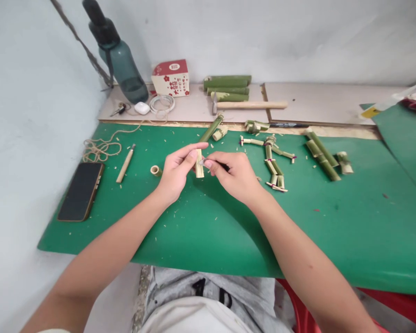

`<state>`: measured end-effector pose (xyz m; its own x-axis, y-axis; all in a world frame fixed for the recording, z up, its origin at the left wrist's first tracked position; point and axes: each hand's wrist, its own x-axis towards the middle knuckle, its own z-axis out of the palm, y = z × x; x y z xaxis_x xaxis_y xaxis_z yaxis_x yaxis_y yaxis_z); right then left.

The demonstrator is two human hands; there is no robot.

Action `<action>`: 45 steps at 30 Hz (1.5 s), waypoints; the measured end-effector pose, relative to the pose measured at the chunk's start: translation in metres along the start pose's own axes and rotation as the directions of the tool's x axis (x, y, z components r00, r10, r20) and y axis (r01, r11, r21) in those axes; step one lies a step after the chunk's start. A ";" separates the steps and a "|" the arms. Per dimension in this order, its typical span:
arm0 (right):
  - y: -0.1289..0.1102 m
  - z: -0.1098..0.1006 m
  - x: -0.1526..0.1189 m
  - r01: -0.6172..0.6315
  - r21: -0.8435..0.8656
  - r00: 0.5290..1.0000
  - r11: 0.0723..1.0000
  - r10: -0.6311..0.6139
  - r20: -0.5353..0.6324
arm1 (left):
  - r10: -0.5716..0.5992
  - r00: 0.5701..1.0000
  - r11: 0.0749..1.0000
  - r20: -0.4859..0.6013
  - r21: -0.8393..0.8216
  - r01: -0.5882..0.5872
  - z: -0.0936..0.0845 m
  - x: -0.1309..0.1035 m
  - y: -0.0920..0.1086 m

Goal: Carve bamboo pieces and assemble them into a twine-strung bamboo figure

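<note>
**Knife [223, 165] at bamboo strip [200, 170]**

The left hand [176, 173] closes on the strip, above the mat [201, 236]; the right hand [235, 172] pinches the knife, its tip at the strip's face. On the ledge [315, 102] behind, a bottle [124, 67] stands capped, with what looks like liquid low inside; near it sits a box [171, 82], contents hidden. By the left hand lies a short tube [155, 171], hollow end showing.

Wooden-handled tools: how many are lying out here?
2: the hammer on the back ledge, and a slim tool on the green mat beside the phone.
</note>
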<state>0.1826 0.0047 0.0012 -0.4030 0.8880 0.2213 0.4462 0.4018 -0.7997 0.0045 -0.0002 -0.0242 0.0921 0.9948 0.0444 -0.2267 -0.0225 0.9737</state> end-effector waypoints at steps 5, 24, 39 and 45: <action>-0.001 0.001 0.000 -0.024 -0.008 0.999 1.000 0.024 -0.034 | 0.022 1.000 1.000 0.000 0.010 -0.022 0.000 0.001 0.000; -0.004 0.008 -0.002 0.072 -0.124 0.934 0.990 -0.023 0.357 | -0.002 0.995 0.998 -0.100 -0.065 -0.005 -0.004 0.008 0.013; -0.001 0.001 -0.002 0.029 -0.035 0.997 0.999 -0.032 -0.075 | 0.023 0.999 1.000 -0.023 -0.016 -0.023 -0.001 0.002 0.006; -0.002 0.005 -0.002 0.007 -0.060 0.996 0.998 -0.013 -0.091 | 0.060 0.997 0.998 -0.044 0.010 -0.060 0.000 0.001 0.005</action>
<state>0.1783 0.0008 -0.0005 -0.3343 0.8995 0.2812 0.4905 0.4208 -0.7631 0.0036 0.0010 -0.0195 0.0359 0.9950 0.0933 -0.2222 -0.0831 0.9714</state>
